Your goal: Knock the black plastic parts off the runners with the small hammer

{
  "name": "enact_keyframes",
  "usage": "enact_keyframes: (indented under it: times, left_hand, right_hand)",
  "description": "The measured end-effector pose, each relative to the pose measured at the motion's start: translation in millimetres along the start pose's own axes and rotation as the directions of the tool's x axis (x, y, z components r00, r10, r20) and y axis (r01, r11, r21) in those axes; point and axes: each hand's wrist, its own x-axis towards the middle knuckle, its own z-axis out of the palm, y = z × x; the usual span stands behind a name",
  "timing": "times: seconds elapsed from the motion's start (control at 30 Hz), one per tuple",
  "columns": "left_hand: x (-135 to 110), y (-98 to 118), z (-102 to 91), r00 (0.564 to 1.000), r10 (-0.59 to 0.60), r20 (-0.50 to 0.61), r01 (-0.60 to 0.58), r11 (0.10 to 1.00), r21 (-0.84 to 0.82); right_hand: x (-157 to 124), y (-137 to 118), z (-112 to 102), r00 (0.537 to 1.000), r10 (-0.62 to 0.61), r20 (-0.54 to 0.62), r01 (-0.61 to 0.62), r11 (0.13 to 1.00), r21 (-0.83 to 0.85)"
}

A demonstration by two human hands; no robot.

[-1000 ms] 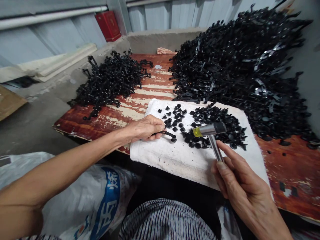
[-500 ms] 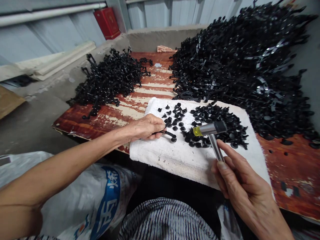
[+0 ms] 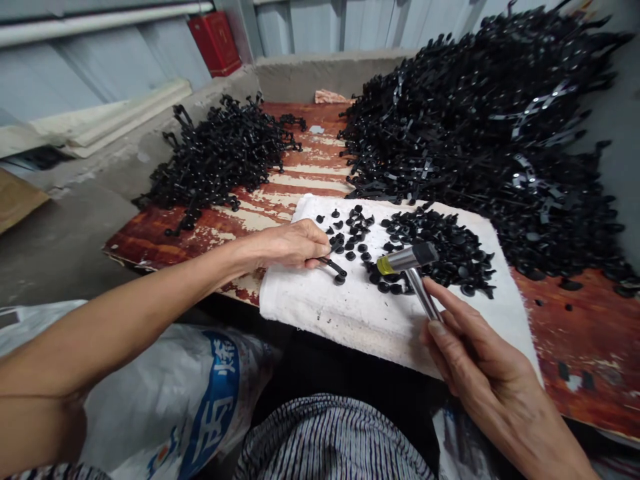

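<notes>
Your left hand [image 3: 303, 243] is clamped, thumb and fingers together, on a thin black jointed strip [image 3: 330, 265] over the left part of the folded white fabric cloth [image 3: 350, 320]. You pinch it well back, which seems to leave its round-capped end exposed; that end appears to rest on the cloth, probably for a soft backing.

Your right hand [image 3: 475, 360] is wrapped around the handle of a small silver metal hammer with a yellow face and a black face [image 3: 407, 259]. You hold it above the cloth's right half, yellow face toward the strip, perhaps to have that face ready.

On the cloth, a few black mushroom-shaped caps [image 3: 357, 223] sit just beyond your left hand, and a denser cluster of black caps [image 3: 450, 247] lies on its right side, likely for easy reach.

On the worn red-brown wooden counter [image 3: 310, 167], a smaller black heap of jointed parts [image 3: 220, 153] lies beyond the cloth to the left, a far larger black heap [image 3: 480, 113] beyond it to the right.

Below and left of the cloth stands a white plastic sack with blue print [image 3: 140, 393]; you cannot tell its contents.
</notes>
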Motion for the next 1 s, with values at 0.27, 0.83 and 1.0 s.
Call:
enact_keyframes:
  times: [0.27, 0.83, 1.0]
  left_hand:
    - [1, 3, -6.1, 0.999, -0.027, 0.02, 0.027, 0.999, 0.022]
    - [2, -1, -7.7, 0.999, -0.013, 0.052, 0.014, 1.0, -0.018]
    - [2, -1, -6.2, 0.996, -0.06, 0.062, 0.062, 0.998, -0.024]
  right_hand:
    - [34, -12, -6, 0.978, -0.193, 0.076, 0.202, 0.968, -0.151]
    - [70, -31, 1, 0.913, -0.403, -0.068, 0.371, 0.886, -0.278]
    - [69, -22, 7, 0.927, -0.352, 0.128, 0.374, 0.872, -0.314]
